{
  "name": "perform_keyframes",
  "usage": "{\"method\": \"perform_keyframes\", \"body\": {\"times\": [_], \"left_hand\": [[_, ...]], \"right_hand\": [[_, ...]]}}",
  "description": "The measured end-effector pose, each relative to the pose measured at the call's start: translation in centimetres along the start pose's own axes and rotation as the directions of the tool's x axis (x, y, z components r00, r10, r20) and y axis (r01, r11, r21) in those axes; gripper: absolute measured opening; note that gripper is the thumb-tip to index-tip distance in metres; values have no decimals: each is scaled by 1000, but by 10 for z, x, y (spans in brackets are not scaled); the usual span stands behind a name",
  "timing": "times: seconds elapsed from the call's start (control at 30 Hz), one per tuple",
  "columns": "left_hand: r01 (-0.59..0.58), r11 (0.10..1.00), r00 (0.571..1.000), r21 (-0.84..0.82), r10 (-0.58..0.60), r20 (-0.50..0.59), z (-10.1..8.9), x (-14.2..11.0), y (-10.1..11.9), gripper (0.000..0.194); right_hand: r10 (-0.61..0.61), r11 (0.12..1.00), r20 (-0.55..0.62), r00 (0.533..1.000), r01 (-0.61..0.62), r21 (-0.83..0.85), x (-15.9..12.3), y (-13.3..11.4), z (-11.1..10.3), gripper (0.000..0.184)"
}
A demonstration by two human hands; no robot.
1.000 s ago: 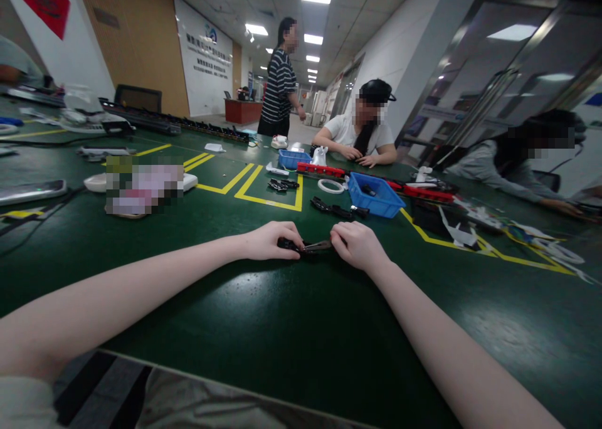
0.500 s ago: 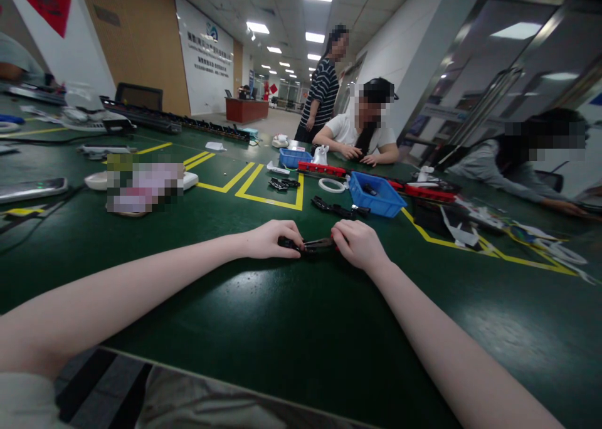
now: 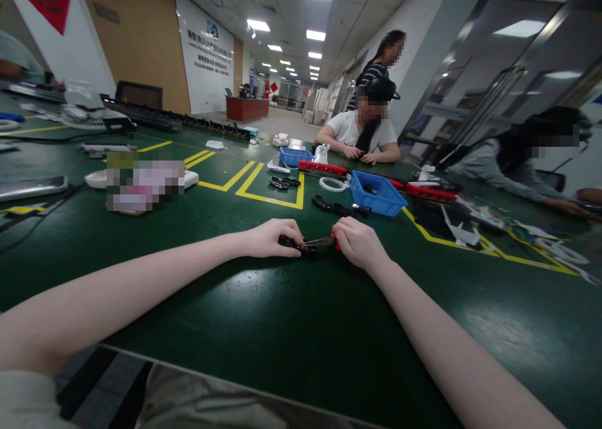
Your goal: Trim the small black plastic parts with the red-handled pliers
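Note:
At the middle of the green table, my left hand (image 3: 275,238) is closed on a small black plastic part (image 3: 290,243), its fingers wrapped over the top. My right hand (image 3: 357,241) grips red-handled pliers (image 3: 322,242), whose handles are mostly hidden under my fingers. The metal jaws point left and meet the black part beside my left fingertips. What exactly the jaws pinch is too small to tell. Beyond my hands lie more black parts (image 3: 336,206), with another cluster of black pieces (image 3: 283,182) farther back.
A blue bin (image 3: 376,194) stands behind my right hand, near a white ring (image 3: 332,184) and a long red strip (image 3: 324,168). A phone (image 3: 145,187) lies on the left. Yellow tape marks the green table (image 3: 263,328). A co-worker (image 3: 362,134) sits opposite.
My right hand has turned slightly, so more of the red handle shows. My left hand stays in place. A standing person in the background has moved right, behind the seated co-worker.

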State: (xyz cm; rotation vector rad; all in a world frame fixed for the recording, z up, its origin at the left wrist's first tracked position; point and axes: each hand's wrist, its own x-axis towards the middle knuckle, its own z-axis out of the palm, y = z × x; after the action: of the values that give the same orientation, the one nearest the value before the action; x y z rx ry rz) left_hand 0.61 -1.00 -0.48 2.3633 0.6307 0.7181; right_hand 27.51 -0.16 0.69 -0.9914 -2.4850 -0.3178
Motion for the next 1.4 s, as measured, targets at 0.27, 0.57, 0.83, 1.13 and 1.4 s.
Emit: {"method": "perform_keyframes", "body": {"times": [0.27,0.57,0.83,1.13,1.4], "left_hand": [[0,1000,1000,-5,0,-8,0,0,0,18],[-8,1000,1000,-4,8,2,0,0,1,19],[0,1000,1000,18,0,10,-1,0,0,19],[-6,1000,1000,23,6,7,0,0,-2,18],[-5,999,1000,31,5,5,1,0,-4,18]], "right_hand": [[11,999,-1,1000,-11,38,-1,1,2,38],[119,980,-21,993,-114,161,-4,7,7,41],[123,978,4,992,-121,170,-2,4,6,42],[59,991,-27,998,-55,121,0,-2,3,42],[104,992,-36,994,-102,70,-2,3,3,43]]}}
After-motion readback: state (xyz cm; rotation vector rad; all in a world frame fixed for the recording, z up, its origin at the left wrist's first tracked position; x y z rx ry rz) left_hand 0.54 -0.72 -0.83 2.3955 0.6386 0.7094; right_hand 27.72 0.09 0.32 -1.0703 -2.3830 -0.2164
